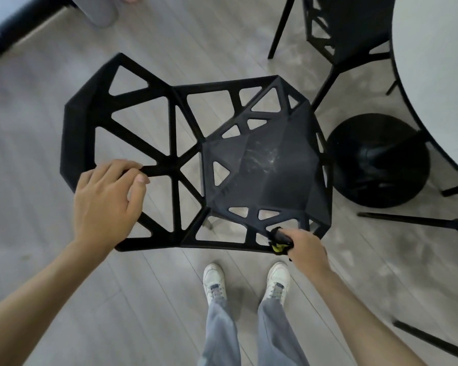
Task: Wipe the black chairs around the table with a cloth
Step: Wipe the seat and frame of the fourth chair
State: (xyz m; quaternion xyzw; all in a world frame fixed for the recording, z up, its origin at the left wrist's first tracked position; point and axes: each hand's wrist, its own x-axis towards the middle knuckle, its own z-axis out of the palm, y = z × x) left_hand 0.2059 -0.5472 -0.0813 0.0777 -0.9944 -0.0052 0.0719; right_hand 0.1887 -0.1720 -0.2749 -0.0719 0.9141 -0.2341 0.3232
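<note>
No legible text, label, brand, number or sign is found on any surface shown in the head view.

1. The chair (pixel 262 165) under my hands looks like matt black plastic, its seat smudged with pale dusty streaks.
2. My cloth (pixel 279 240) is soft dark fabric with a yellow patch.
3. The floor (pixel 50 122) looks like grey wood-grain planks, matt.
4. The table (pixel 439 75) top is smooth and white.

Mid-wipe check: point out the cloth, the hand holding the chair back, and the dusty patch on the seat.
cloth (pixel 278 240), head view, on the dark bunched part sticking out of the right hand's grip.
left hand (pixel 105 199), head view, on the back of the hand.
dusty patch (pixel 262 158), head view, on the pale smears mid-seat.
</note>
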